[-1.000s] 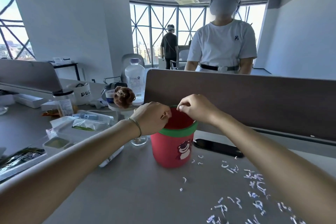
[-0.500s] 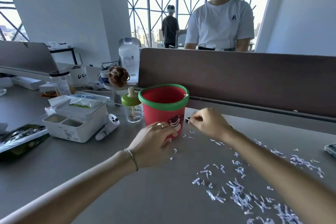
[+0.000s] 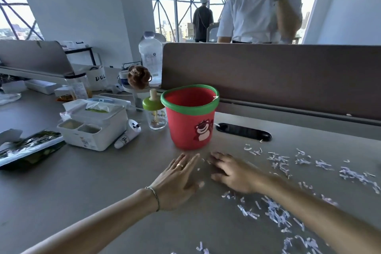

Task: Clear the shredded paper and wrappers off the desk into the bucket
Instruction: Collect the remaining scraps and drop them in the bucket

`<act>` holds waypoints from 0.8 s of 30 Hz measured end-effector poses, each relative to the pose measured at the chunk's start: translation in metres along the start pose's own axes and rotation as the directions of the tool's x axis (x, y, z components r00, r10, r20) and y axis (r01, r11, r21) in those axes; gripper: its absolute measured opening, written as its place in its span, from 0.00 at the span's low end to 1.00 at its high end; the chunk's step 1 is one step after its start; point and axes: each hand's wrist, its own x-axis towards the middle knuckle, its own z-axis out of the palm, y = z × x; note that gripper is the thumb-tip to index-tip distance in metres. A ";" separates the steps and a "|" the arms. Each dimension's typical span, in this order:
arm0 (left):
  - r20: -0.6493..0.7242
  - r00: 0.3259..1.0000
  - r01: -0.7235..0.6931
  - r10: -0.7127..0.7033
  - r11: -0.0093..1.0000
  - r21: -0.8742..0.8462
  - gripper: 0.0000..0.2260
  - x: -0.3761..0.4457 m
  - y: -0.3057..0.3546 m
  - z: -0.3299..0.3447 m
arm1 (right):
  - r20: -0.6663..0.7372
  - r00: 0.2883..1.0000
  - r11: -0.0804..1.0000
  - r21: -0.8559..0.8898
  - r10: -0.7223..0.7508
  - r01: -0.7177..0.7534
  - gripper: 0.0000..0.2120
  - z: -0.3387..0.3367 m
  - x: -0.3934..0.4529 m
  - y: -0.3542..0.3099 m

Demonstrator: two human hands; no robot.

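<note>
1. Shreds (image 3: 274,210) lie scattered on the bench (image 3: 103,192), mostly to the right of the hands and toward the near right edge; a few stray bits sit between the two hands.
2. Bucket (image 3: 190,117), red with a green rim, stands upright just beyond the fingertips, apart from both hands. One shred hangs on its right rim.
3. Left hand (image 3: 177,179) is flat, palm down, fingers spread and extended, holding nothing. It appears to rest on or just over the bench.
4. Right hand (image 3: 233,173) is also open, palm down, fingers loosely spread and slightly blurred; nothing clamped in its grip.
5. Step in hand, as I judge it: rake the loose bits between the hands into a pile, then pinch and lift to the bucket.
6. To do it well: keep both palms low and sweep inward so the hand edges meet, making one heap rather than chasing single bits.
7. Light paper likely skids and flutters, so slow strokes should work better than quick ones.
8. Work right to left, dragging the larger spread toward the bucket before lifting; that shortens the carry.
9. Risk: the dark slot (image 3: 243,132) in the bench lies right of the bucket with shreds near it; sweeping that way could drop bits in.
10. Risk: a hand pushed forward could nudge the bucket, or the small jar (image 3: 156,115) beside it.
11. Wrappers: a dark packet (image 3: 31,146) lies at far left, well apart from both hands, not yet dealt with.
12. Much paper remains; task looks early to midway.
</note>
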 end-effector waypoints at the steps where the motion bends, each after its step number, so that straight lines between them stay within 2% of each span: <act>1: 0.008 1.000 -0.026 0.026 0.999 0.021 0.39 0.005 0.006 0.006 | 0.006 1.000 0.999 0.025 -0.021 0.020 0.33 0.000 -0.020 -0.006; 4: 0.026 0.997 -0.081 0.079 0.994 0.078 0.39 0.026 0.027 0.016 | -0.036 0.999 0.995 0.101 -0.010 0.013 0.33 0.002 -0.075 -0.007; 8: 0.084 0.984 -0.159 0.155 0.987 0.031 0.43 0.067 0.058 0.025 | -0.138 0.977 0.979 0.147 0.164 -0.144 0.29 0.004 -0.138 0.033; 14: 0.073 0.958 -0.277 0.278 0.961 -0.023 0.43 0.118 0.119 0.043 | -0.275 0.860 0.892 0.275 0.430 -0.358 0.27 0.014 -0.222 0.088; 16: 0.032 0.970 -0.237 0.240 0.969 -0.069 0.41 0.136 0.137 0.046 | -0.296 0.817 0.863 0.276 0.495 -0.423 0.28 0.015 -0.245 0.098; 18: -0.007 0.991 -0.133 0.133 0.985 -0.112 0.41 0.158 0.148 0.047 | -0.320 0.768 0.830 0.283 0.554 -0.481 0.28 0.016 -0.264 0.110; 20: -0.003 0.999 -0.035 0.035 0.990 -0.136 0.42 0.174 0.153 0.047 | -0.344 0.721 0.798 0.294 0.601 -0.525 0.28 0.019 -0.277 0.122; 21: 0.010 0.999 -0.033 0.034 0.991 -0.128 0.42 0.179 0.154 0.048 | -0.351 0.700 0.783 0.303 0.622 -0.543 0.28 0.021 -0.281 0.129; 24: 0.045 0.975 -0.213 0.219 0.971 -0.112 0.44 0.173 0.164 0.051 | -0.318 0.666 0.738 0.323 0.674 -0.593 0.30 0.021 -0.284 0.153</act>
